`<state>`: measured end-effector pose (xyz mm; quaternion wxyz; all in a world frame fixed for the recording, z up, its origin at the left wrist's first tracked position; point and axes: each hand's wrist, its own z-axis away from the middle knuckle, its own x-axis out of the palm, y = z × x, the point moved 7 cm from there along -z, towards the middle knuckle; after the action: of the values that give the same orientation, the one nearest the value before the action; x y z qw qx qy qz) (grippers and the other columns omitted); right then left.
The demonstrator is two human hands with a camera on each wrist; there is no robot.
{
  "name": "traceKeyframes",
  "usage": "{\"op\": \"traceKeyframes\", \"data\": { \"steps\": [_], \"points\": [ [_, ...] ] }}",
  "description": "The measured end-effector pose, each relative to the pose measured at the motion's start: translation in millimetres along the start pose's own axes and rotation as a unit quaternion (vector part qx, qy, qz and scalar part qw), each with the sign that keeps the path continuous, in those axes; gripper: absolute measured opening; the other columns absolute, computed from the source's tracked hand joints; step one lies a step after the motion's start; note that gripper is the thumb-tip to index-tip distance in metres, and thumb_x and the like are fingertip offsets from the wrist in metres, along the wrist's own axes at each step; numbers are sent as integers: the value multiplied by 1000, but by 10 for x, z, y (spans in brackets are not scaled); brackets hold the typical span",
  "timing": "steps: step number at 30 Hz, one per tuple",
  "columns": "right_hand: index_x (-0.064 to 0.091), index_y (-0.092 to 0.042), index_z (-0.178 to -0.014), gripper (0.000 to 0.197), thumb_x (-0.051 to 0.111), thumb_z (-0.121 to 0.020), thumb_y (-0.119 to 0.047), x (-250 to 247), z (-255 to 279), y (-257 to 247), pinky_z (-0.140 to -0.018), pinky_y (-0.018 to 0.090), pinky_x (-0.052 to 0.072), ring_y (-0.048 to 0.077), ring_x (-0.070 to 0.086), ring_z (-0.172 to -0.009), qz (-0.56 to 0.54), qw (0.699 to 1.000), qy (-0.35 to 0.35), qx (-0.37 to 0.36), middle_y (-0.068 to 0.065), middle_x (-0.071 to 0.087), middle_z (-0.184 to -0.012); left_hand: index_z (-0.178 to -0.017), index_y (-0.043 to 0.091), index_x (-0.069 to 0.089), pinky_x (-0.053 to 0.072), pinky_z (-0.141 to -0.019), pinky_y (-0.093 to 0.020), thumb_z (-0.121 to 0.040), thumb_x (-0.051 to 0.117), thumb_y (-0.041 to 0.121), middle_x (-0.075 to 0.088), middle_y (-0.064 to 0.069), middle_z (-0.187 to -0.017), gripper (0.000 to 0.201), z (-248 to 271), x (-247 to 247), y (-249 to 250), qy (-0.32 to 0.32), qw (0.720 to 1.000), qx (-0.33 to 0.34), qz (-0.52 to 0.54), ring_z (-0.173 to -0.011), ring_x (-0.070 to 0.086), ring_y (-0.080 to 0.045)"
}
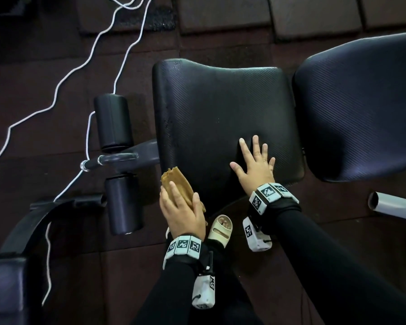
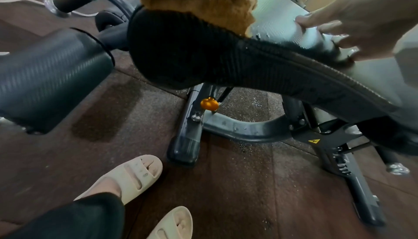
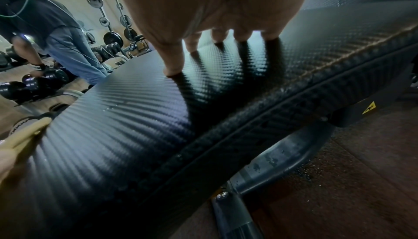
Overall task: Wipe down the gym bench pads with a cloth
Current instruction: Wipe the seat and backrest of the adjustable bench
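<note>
Head view: our left hand [image 1: 182,214] grips the cloth [image 1: 176,184] (seat pad's [image 1: 220,109] 7 o'clock corner); right hand [image 1: 256,164] lies flat, fingers spread.

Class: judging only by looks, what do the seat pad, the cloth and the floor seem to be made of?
Seat pad: probably vinyl over foam; glossy black with a woven carbon-fibre-like pattern and a stitched edge seam.
Cloth: soft fabric, perhaps microfibre or terry; mustard brown, matte, fuzzy in the left wrist view.
Floor: likely rubber tiles; dark, speckled, grainy, with visible joints.

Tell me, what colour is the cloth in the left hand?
The cloth is mustard-brown, held by the left hand; the head view shows it best.
</note>
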<state>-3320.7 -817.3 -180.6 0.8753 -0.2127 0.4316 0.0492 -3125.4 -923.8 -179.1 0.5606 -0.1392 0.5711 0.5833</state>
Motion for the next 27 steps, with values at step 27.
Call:
{"op": "traceKeyframes", "data": {
  "steps": [27],
  "points": [
    [21, -44, -144, 71, 62, -87, -33, -37, -38, 1, -113, 48, -10, 16, -11, -144, -122, 991, 39, 30, -15, -4, -156, -152, 12, 8, 11, -114, -40, -101, 31, 40, 7, -21, -158, 63, -1416, -114, 462, -52, 997, 16, -53, -141, 18, -37]
  ]
}}
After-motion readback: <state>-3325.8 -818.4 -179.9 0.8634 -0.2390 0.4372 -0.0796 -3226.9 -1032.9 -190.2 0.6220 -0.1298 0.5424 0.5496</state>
